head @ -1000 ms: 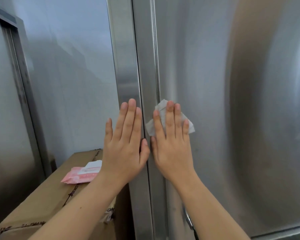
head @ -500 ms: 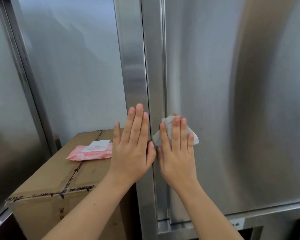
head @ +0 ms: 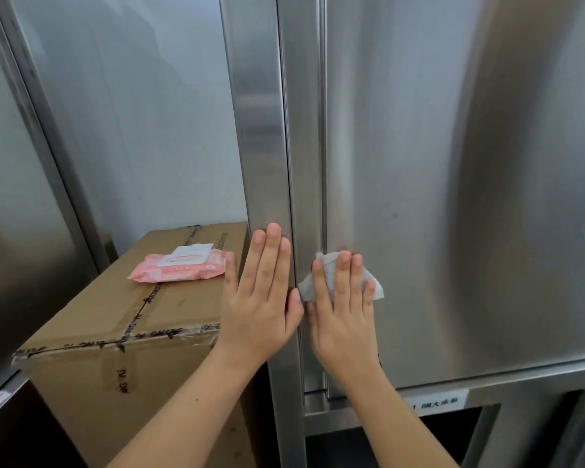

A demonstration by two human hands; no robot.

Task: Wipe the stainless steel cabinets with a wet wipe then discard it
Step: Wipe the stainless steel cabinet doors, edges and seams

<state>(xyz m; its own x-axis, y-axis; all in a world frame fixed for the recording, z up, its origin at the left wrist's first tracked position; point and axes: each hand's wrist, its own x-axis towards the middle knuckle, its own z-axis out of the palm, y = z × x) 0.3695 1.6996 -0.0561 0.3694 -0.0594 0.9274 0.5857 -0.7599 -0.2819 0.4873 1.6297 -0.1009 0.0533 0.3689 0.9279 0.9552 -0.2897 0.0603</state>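
A tall stainless steel cabinet door (head: 453,180) fills the right of the view. My right hand (head: 343,315) lies flat on it with straight fingers, pressing a crumpled white wet wipe (head: 333,276) against the door near its left edge. My left hand (head: 262,298) rests flat, fingers straight, on the vertical steel frame strip (head: 260,130) just left of the door. The two hands are side by side, almost touching at the thumbs.
A taped cardboard box (head: 115,332) stands to the left, with a pink pack of wet wipes (head: 179,266) on top. Another steel panel (head: 11,197) is at the far left. Below the door are a white label (head: 436,403) and a dark opening (head: 453,430).
Both hands have slid down the cabinet with the wipe. The view has tilted down, bringing the door's bottom edge, the label and more of the box into sight.
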